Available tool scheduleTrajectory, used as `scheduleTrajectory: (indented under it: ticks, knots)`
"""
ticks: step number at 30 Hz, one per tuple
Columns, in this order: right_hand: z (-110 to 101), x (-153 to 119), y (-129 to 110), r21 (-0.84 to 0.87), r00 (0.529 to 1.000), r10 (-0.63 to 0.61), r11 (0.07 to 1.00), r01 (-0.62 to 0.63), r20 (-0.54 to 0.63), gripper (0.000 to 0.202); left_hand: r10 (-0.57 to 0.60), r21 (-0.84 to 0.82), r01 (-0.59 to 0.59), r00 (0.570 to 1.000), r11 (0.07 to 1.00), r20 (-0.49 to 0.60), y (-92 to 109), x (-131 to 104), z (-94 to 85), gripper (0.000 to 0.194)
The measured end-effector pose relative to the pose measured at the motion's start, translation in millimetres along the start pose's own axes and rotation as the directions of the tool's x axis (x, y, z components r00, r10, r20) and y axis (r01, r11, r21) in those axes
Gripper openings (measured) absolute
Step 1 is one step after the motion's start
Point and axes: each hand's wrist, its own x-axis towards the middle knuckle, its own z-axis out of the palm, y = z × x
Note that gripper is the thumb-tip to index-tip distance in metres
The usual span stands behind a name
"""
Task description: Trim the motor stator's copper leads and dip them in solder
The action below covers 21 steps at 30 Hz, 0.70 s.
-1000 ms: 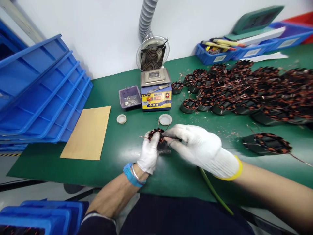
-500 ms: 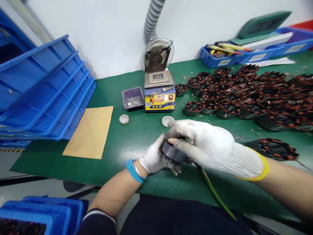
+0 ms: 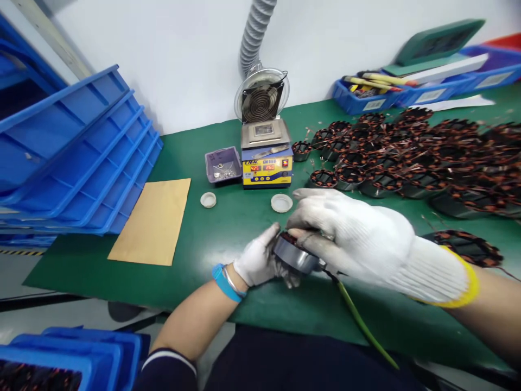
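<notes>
both gloved hands gripped one wound motor ring (image 3: 295, 255) tilted above the green table (image 3: 228, 228); left hand (image 3: 260, 260) cupped its nine o'clock side, right hand (image 3: 345, 233) curled over from three o'clock.

Left hand (image 3: 257, 262) gloved, fingers curled, thumb up; right hand (image 3: 358, 239) gloved, palm down, gripping.

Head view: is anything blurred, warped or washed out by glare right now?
Head view: the stator between the left hand and right hand is fairly sharp; the pile of stators smears toward the right edge; the blue trays and bench edge bow from wide-angle distortion; soft glare sheens the green mat; lighting even, shadows faint.
</notes>
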Motion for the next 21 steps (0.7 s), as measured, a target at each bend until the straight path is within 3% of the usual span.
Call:
scheduleTrajectory:
  ticks: [3, 5, 6, 8, 10, 11, 13, 14, 16, 18, 19, 21]
  knots:
    - [-5.4, 0.4, -0.5, -0.015, 0.999, -0.032, 0.999, 0.032, 0.013, 0.022, 0.209, -0.119, -0.216, 0.975, 0.969, -0.069, 8.0, -8.9, -1.3, 0.044]
    - [-9.4, 4.2, -2.9, 0.003, 1.000, -0.031, 1.000, 0.031, 0.002, 0.024, 0.384, -0.208, -0.431, 0.894, 0.878, -0.230, 13.3, -7.6, -5.7, 0.044]
    - [-10.7, 6.2, -4.1, 0.020, 1.000, -0.027, 0.999, 0.027, -0.009, 0.024, 0.402, -0.211, -0.461, 0.875, 0.862, -0.272, 13.8, -4.7, -8.0, 0.045]
    - [-10.8, 7.6, -5.5, 0.066, 0.999, -0.026, 0.997, 0.028, -0.041, 0.024, 0.317, -0.179, -0.365, 0.915, 0.914, -0.250, 9.4, 3.1, -11.3, 0.043]
    - [-7.2, 4.0, -5.4, 0.111, 0.999, -0.019, 0.994, 0.024, -0.047, 0.022, 0.107, -0.109, -0.114, 0.992, 0.988, -0.065, 0.4, 9.7, -11.6, 0.060]
    - [-4.5, 0.4, -4.9, 0.131, 0.999, -0.001, 0.991, 0.006, -0.040, 0.021, -0.006, -0.053, 0.009, 0.998, 0.999, 0.058, -4.2, 11.4, -10.6, 0.074]
    - [1.3, -8.8, -3.9, 0.175, 0.997, 0.071, 0.982, -0.068, -0.011, 0.019, -0.155, 0.062, 0.144, 0.956, 0.988, 0.247, -10.9, 10.7, -6.8, 0.096]
    - [3.4, -13.3, -3.4, 0.206, 0.993, 0.119, 0.971, -0.119, 0.009, 0.018, -0.159, 0.089, 0.139, 0.947, 0.986, 0.279, -12.5, 8.3, -4.2, 0.099]
    - [4.3, -20.5, -2.6, 0.315, 0.972, 0.234, 0.921, -0.231, 0.028, 0.016, 0.000, 0.062, -0.012, 0.982, 0.998, 0.190, -12.8, 1.0, 1.9, 0.089]
    - [-0.9, -25.2, -1.1, 0.489, 0.901, 0.434, 0.789, -0.371, -0.017, 0.018, 0.205, 0.039, -0.206, 0.979, 0.978, 0.018, -11.0, -6.9, 8.2, 0.077]
    - [-5.4, -27.7, 0.2, 0.595, 0.831, 0.553, 0.687, -0.418, -0.055, 0.020, 0.288, 0.047, -0.285, 0.956, 0.957, -0.064, -10.0, -10.2, 11.1, 0.074]
    - [-15.2, -37.1, 3.8, 0.759, 0.622, 0.769, 0.492, -0.426, -0.149, 0.023, 0.383, 0.093, -0.372, 0.905, 0.924, -0.186, -8.6, -14.4, 15.6, 0.076]
